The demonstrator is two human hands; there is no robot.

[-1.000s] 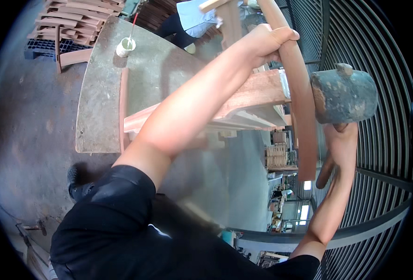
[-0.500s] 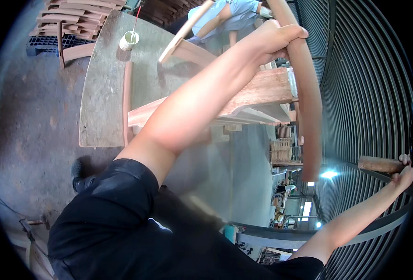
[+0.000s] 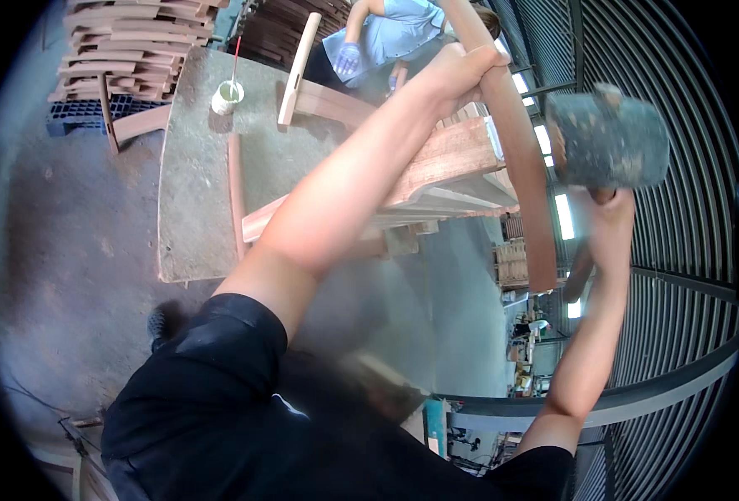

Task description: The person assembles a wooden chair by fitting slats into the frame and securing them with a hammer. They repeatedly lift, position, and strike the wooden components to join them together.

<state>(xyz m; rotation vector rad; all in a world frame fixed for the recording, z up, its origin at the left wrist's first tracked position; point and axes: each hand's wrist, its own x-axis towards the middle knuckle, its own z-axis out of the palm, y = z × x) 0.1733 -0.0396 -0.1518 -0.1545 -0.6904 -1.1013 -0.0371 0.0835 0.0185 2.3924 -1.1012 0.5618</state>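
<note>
My left hand (image 3: 461,75) is closed around the upper part of a long curved wooden piece (image 3: 520,175). This piece lies across the end of a wooden frame (image 3: 445,163), where a pale white strip shows at the joint. In my right hand (image 3: 613,221) is a mallet (image 3: 610,140) with a big dark, scuffed head, gripped by its wooden handle. The mallet head is raised just right of the curved piece, with a gap between them in the picture. My left forearm covers part of the frame.
The frame rests on a worn grey table (image 3: 194,192) beside a white pot (image 3: 227,97) with a red stick. A co-worker in a blue shirt (image 3: 403,33) and gloves stands beyond. Stacked wooden parts (image 3: 136,42) sit on a blue pallet (image 3: 94,117).
My right hand has swung leftward and up from the far right, bringing the mallet head beside the curved piece. My left hand keeps its grip. The co-worker is now more upright.
</note>
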